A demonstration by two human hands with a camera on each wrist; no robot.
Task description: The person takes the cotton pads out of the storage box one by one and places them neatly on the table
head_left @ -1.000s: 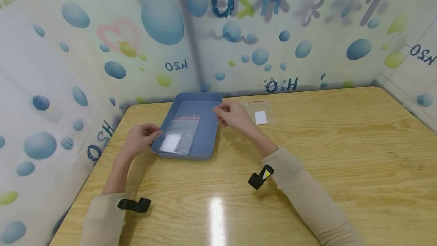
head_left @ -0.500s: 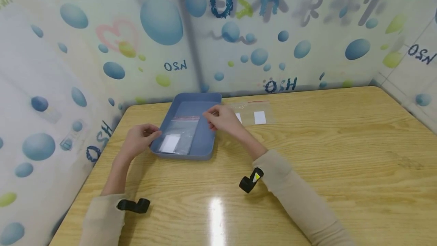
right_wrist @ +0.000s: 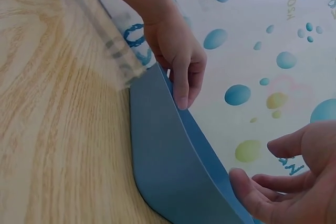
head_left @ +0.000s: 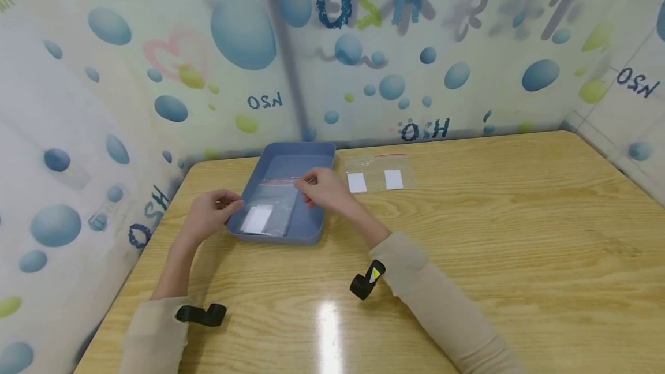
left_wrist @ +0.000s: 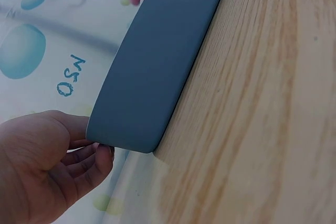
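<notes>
A blue tray (head_left: 306, 229) lies on the table near the wall. Inside, toward its left side, is a clear zip-lock bag (head_left: 280, 208) with a white label and a red seal line; whether more bags lie beneath it I cannot tell. My left hand (head_left: 208, 212) grips the tray's left rim, thumb over the edge and fingers outside, as the left wrist view shows. Over the tray's right side hangs my right hand (head_left: 324, 189), close to the bag's upper right corner. In the right wrist view, that hand's (right_wrist: 299, 177) thumb and fingers are apart with nothing between them.
Right of the tray, clear zip-lock bags with two white labels (head_left: 393, 179) lie flat on the wooden table (head_left: 467, 235). A patterned wall (head_left: 415, 91) stands behind the table, and another runs along its left. Both wrists carry small black cameras.
My right hand has moved left and slightly nearer, from the tray's right rim to over its inside. A second white label on the table has come into sight. My left hand keeps its place.
</notes>
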